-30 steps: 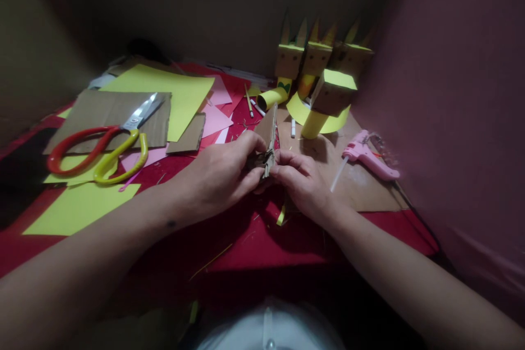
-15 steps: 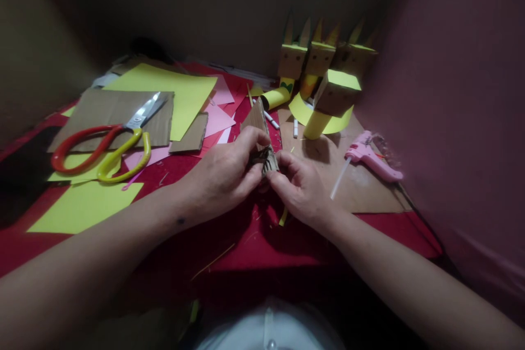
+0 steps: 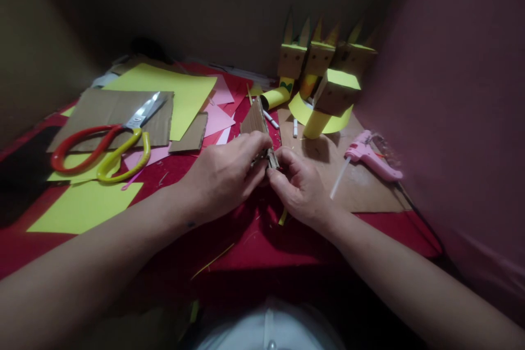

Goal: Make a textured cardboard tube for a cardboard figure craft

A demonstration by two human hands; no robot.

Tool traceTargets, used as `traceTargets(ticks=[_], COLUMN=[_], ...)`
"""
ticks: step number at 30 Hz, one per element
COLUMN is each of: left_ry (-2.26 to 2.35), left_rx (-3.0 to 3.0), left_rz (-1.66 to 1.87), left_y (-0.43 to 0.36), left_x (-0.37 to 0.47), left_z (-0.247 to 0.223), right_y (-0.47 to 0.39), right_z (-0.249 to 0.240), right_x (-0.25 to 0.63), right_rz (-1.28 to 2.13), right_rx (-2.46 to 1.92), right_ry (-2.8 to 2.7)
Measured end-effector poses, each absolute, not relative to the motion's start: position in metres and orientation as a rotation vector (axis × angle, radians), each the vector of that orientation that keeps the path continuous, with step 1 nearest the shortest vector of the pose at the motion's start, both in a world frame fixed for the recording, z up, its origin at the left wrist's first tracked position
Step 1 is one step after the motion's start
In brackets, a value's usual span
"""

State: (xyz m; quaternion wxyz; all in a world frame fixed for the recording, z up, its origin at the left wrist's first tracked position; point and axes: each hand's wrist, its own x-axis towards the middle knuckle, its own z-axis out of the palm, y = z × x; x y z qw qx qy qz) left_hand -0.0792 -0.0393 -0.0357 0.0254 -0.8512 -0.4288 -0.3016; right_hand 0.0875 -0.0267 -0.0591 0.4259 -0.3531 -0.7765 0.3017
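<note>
Above the middle of the red-covered table, both hands grip one small piece of cardboard point(image 3: 256, 120), with its flat face tilted up and its corrugated edge toward me. My left hand point(image 3: 229, 172) has its thumb and fingers closed on the near left part of it. On the other side, my right hand point(image 3: 297, 183) pinches the near right edge between thumb and fingers. The part of the cardboard between my fingers is mostly covered. A thin yellow strip point(image 3: 283, 216) lies just below my right hand.
Left, large scissors point(image 3: 139, 119) with red and yellow handles rest on a cardboard sheet point(image 3: 94, 106) among yellow paper point(image 3: 192, 93) and pink paper. Right, a pink glue gun point(image 3: 371, 156) lies on a cardboard mat point(image 3: 361, 199). Behind stand several box-headed figures point(image 3: 293, 60) and a yellow tube point(image 3: 275, 98).
My left hand has rolled over slightly, and its fingers now cover more of the cardboard's near edge. My right hand keeps its pinch almost unmoved.
</note>
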Motion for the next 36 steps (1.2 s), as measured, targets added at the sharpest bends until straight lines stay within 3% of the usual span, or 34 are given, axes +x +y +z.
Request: traceTargets(ticks=[7, 18, 30, 36], left_ry=[-1.133, -1.014, -1.311, -1.309], left_rx=[-2.408, -2.347, -2.416, -2.523], left_rz=[-0.595, -0.476, -0.923, -0.901], left_y=[-0.043, -0.047, -0.038, -0.041], left_x=[-0.078, -0.073, -0.072, -0.072], left_z=[-0.036, -0.029, -0.041, -0.036], right_y=[-0.026, -0.025, -0.028, -0.028], right_z=[-0.062, -0.066, -0.065, -0.064], right_x=[0.085, 0.083, 0.082, 0.083], right_rz=[0.633, 0.456, 0.590, 0.592], right_rx=[-0.821, -0.704, -0.814, -0.832], right_ry=[-1.980, -2.025, -1.955, -1.942])
